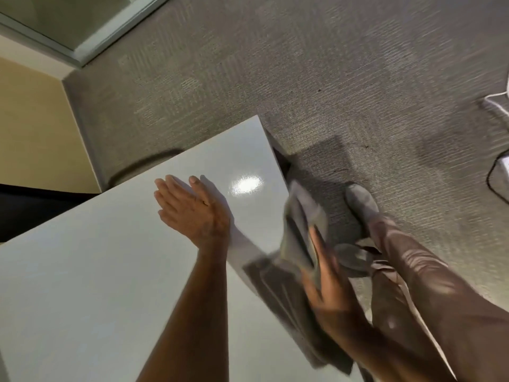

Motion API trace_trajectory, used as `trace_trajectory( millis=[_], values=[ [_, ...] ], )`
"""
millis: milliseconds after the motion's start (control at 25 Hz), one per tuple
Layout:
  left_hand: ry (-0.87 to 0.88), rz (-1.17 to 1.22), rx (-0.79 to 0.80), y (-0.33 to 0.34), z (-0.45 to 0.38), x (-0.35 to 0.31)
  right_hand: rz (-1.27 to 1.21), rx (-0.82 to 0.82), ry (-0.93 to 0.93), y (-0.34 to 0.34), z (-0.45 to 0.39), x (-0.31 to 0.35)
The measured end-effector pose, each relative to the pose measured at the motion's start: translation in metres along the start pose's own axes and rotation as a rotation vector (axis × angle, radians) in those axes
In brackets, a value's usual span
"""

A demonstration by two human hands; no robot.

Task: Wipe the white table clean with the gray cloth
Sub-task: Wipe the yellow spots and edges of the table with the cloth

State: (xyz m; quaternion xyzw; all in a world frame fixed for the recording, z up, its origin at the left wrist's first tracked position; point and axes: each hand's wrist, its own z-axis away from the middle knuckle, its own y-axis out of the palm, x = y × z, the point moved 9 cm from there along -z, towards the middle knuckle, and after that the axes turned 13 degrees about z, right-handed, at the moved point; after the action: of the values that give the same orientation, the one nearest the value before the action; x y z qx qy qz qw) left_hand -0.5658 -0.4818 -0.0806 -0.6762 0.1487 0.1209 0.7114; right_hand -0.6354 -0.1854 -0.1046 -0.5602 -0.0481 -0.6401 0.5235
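Carpeted room, glossy white counter (96, 271) — left hand (192, 210) open, flat; right hand (327, 293) clamps gray cloth (300, 238) off the edge — that loose, blurred grip might drop it.

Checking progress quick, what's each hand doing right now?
Left hand: open, empty, over the white table.
Right hand: closed on the gray cloth.

Glossy white table (82, 285), lower left of frame, with one bright glare spot near its far corner. Gray cloth (301, 238), right of centre, blurred, plain. Gray carpet (330, 78) across the upper frame, flecked in fine short lines. Yellow-tan wall (30, 128) at the left edge. Gray shoes (360, 205) and taupe trousers (429, 285), lower right. White cable (495, 103), black cable (493, 177), right edge.
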Motion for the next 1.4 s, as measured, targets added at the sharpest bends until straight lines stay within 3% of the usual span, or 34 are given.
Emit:
trace_trajectory(
  millis=[160, 240, 680, 800, 920, 1120, 1400],
  values=[
    [-0.018, 0.004, 0.034, 0.002, -0.001, 0.0, -0.042, 0.095, 0.133, 0.015, 0.047, -0.033],
    [-0.013, 0.005, 0.035, 0.001, -0.001, 0.0, 0.009, 0.041, 0.091, 0.01, 0.032, -0.022],
    [-0.011, -0.02, 0.055, 0.004, -0.003, 0.004, 0.056, -0.069, -0.084, -0.004, -0.196, 0.077],
    [-0.042, -0.008, 0.079, 0.007, -0.007, 0.007, 0.27, -0.066, -0.237, -0.012, -0.23, 0.108],
    [-0.084, 0.009, 0.086, 0.008, -0.008, 0.007, 0.532, 0.083, -0.422, -0.01, -0.255, 0.121],
    [-0.111, 0.04, 0.075, 0.011, -0.011, 0.006, 0.727, 0.298, -0.623, -0.006, -0.275, 0.133],
    [-0.127, 0.043, 0.044, 0.012, -0.012, 0.01, 0.895, 0.49, -0.744, 0.003, -0.282, 0.144]
  ],
)
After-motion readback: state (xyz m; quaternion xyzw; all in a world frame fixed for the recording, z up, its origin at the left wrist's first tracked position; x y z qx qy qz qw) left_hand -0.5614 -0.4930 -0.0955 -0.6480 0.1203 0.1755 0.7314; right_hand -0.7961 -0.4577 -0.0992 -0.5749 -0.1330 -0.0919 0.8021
